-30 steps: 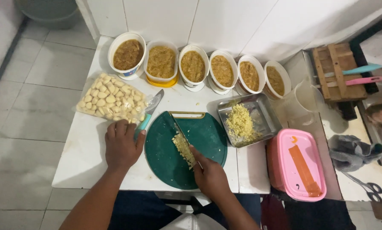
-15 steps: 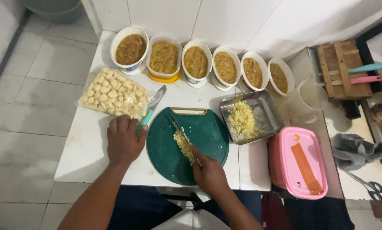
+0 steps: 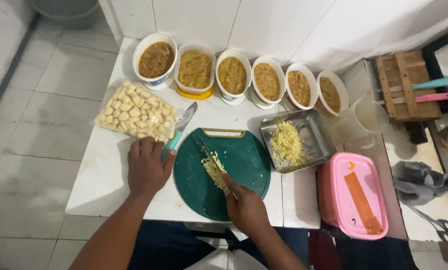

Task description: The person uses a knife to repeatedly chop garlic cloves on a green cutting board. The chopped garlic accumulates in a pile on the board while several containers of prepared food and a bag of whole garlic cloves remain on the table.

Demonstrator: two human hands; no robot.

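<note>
A round dark green cutting board [image 3: 244, 165] lies on the white table [image 3: 109, 165] in front of me. A small pile of chopped garlic [image 3: 213, 169] sits on it. My right hand [image 3: 245, 206] grips a knife [image 3: 210, 155] whose blade lies across that pile. My left hand [image 3: 146, 167] rests flat on the table just left of the board, over the teal handle of a second knife [image 3: 180, 131]. A clear bag of peeled garlic cloves [image 3: 136, 111] lies beyond my left hand.
Several white tubs of brown paste [image 3: 231, 75] line the back edge by the wall. A metal tray with chopped garlic [image 3: 295, 141] stands right of the board. A pink lidded box [image 3: 356, 194] sits at the right. A wooden knife rack [image 3: 403, 85] is further right.
My right hand has shifted the knife slightly over the chopped garlic. My left hand stays on the table beside the board.
</note>
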